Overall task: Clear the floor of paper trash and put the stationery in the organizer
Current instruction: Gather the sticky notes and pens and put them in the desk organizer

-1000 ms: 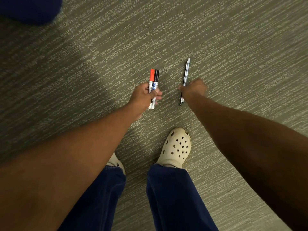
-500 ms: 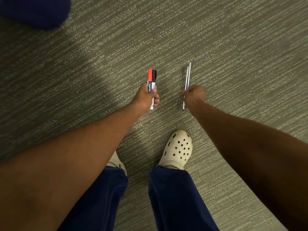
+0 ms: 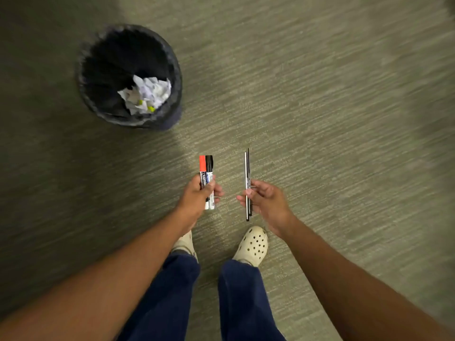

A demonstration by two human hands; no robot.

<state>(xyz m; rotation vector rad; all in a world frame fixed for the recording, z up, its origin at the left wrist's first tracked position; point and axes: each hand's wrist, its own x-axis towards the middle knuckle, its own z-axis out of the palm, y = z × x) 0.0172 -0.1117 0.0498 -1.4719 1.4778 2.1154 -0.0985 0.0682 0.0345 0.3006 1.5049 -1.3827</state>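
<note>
My left hand [image 3: 197, 196] is shut on two markers [image 3: 206, 171], one with a red cap and one with a black cap, held upright side by side. My right hand [image 3: 267, 201] grips two thin dark pens [image 3: 247, 168] together, pinched between thumb and fingers, pointing away from me. Both hands hover above the carpet in front of my feet. At the upper left stands a black waste bin [image 3: 172, 77] with crumpled white paper [image 3: 146, 94] inside it. No organizer is in view.
Grey-green carpet [image 3: 320, 107] fills the view. My two cream clogs [image 3: 252, 246] and blue trouser legs are just below the hands. The bin stands about an arm's length ahead and left of the left hand.
My right hand has lifted the two pens off the carpet. Both hands have risen with their items as I straightened, and the bin has come into view.
</note>
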